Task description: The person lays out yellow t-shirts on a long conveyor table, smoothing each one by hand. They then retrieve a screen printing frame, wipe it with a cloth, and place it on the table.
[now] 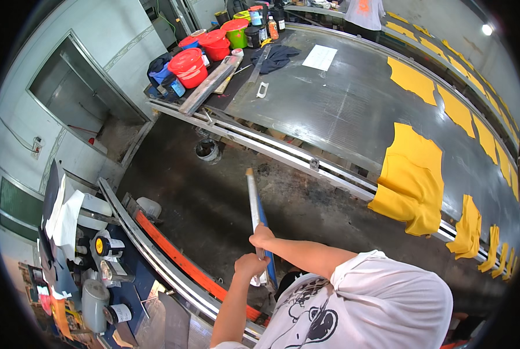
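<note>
Both my hands grip a screen printing frame (252,200), seen almost edge-on, with a silvery rim and a strip of blue along one side. It is tilted over the dark floor between two long tables. My right hand (263,237) is closed round the rim, farther along it. Nearer my body, my left hand (251,266) is closed on the same frame; the fingertips of both hands are partly hidden. The frame's flat face does not show from this angle.
Yellow fabric pieces (412,174) lie along the long dark table (330,110), some hanging over its edge rail. Red buckets (188,68) and boards crowd its left end. A small pail (207,150) stands below. Jars and tools cover the lower-left bench; another person (363,14) stands far back.
</note>
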`<state>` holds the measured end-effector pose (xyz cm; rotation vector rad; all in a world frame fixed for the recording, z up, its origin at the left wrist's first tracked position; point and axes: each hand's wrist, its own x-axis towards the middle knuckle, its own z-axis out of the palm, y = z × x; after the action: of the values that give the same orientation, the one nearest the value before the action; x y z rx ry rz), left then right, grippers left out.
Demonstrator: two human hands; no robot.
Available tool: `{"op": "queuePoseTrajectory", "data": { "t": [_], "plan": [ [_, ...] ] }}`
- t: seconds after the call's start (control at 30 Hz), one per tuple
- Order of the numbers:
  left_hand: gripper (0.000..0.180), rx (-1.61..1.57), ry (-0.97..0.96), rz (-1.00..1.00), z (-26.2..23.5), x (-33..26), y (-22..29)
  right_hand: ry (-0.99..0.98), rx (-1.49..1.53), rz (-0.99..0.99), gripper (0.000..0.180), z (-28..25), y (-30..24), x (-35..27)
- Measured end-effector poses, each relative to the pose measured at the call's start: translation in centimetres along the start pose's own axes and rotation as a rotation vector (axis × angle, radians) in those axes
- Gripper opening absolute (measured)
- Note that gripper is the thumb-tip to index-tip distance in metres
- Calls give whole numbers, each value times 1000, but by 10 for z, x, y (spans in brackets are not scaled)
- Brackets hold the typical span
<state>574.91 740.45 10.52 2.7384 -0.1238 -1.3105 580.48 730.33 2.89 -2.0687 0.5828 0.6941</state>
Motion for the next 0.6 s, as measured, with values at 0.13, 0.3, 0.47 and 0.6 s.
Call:
{"op": "queuePoseTrajectory", "data": {
  "t": [0.13,0.3,0.47,0.6],
  "plan": [
    [80,-210,146,63,-20,-37,-19,139,-8,-210,42,-9,-36,-13],
    [48,-1036,409,194,-24,-68,-89,144,41,-549,34,-101,-73,-36],
    [43,-1331,831,276,-2,-55,-170,96,379,-764,39,-253,-58,-86],
    [38,-1899,816,96,-39,-56,-138,353,649,-880,37,-391,15,-166]
  ]
}}
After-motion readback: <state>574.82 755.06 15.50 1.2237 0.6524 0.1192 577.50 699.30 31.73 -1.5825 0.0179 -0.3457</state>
